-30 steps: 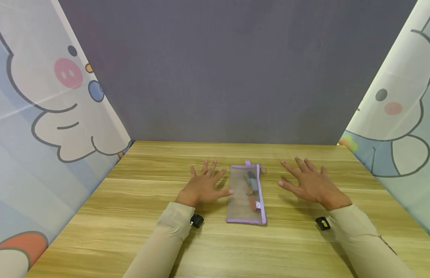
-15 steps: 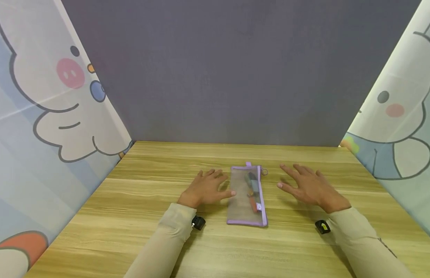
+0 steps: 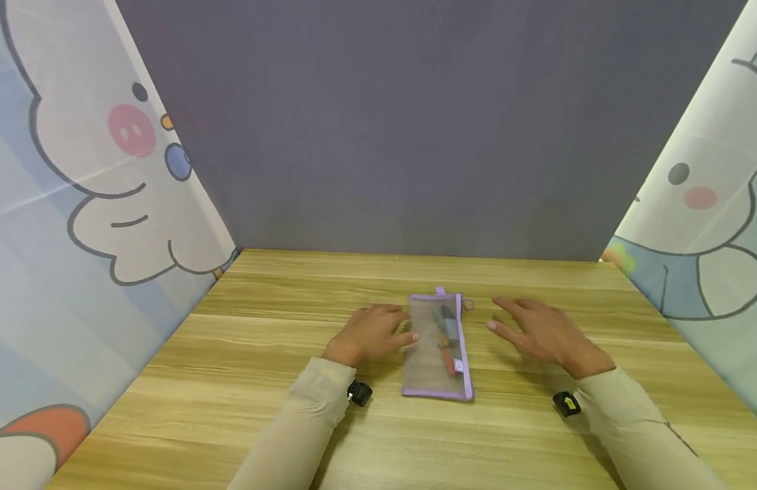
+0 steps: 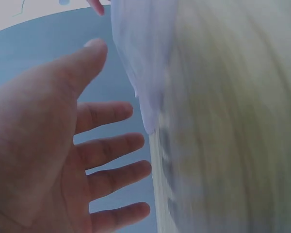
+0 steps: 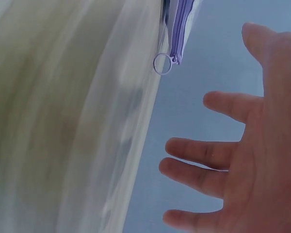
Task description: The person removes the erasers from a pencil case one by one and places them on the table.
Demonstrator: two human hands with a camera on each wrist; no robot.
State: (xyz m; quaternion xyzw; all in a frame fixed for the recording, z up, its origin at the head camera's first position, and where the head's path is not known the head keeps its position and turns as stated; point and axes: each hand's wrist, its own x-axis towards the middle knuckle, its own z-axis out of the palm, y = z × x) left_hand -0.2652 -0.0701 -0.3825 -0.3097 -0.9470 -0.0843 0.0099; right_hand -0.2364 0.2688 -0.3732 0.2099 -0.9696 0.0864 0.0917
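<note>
A see-through mesh zipper pouch (image 3: 424,367) with lilac edging lies flat on the wooden table (image 3: 243,327). Dark, orange and red items (image 3: 448,340) show blurred through its mesh. Along its right side runs a lilac zipper (image 5: 181,24) ending in a ring pull (image 5: 162,63). My left hand (image 3: 368,332) hovers at the pouch's left edge, thumb overlapping it in the head view, fingers relaxed and holding nothing. To the right of the pouch, apart from it, my right hand (image 3: 540,335) hangs over the table with fingers spread and nothing held.
A dark grey panel (image 3: 415,136) stands along the table's back edge. Cartoon-printed sheets border both sides, the left one (image 3: 41,272) and the right one (image 3: 721,286). Each wrist carries a small black device, such as the left one (image 3: 360,393).
The left hand's fingers have drawn in and dipped from a wide spread. The right hand's fingers have lowered slightly. The pouch lies unmoved while the head view has shifted a little.
</note>
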